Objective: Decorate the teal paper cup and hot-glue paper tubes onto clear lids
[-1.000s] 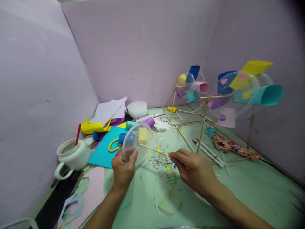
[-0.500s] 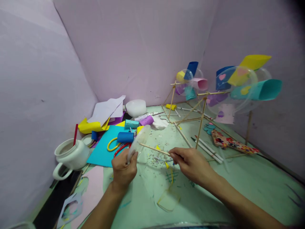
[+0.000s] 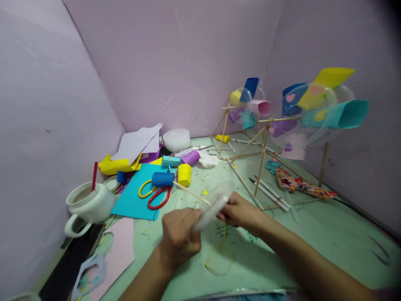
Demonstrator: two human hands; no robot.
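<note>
- Plastic disc [image 3: 216, 205], clear and blurred, is held above the counter [image 3: 184, 278], between the two hands, and is seen nearly edge-on.
- Rim of the disc is gripped by the left hand [image 3: 181, 234]; its fingers are curled and pressed against the lower left edge.
- Thin wooden stick [image 3: 192, 193] is pinched by the right hand [image 3: 239, 211], the fingers being closed together; the gripped end is hidden behind the disc. Whether the stick passes through the disc cannot be told.
- Far end of the stick is directed toward the blue paper tube [image 3: 163, 179], which is seen lying over the scissors [image 3: 159, 201] with red and yellow handles.
- Yellow paper tube [image 3: 184, 174], teal paper tube [image 3: 171, 161] and purple paper tube [image 3: 191, 157] are noted near the blue one.
- Bright blue sheet [image 3: 133, 194] is partly covered by the scissors; a white pot [image 3: 102, 205] with a red rod [image 3: 94, 175] in it is located to its left.
- White bowl [image 3: 176, 140] is placed by the rear wall.
- Small pinwheel [image 3: 249, 90] and large pinwheel [image 3: 351, 113], both with coloured paper tubes, are supported on stick frames at the right.
- Two pencils [image 3: 272, 195] and a flower-patterned piece [image 3: 297, 184] are recorded beneath the large pinwheel.
</note>
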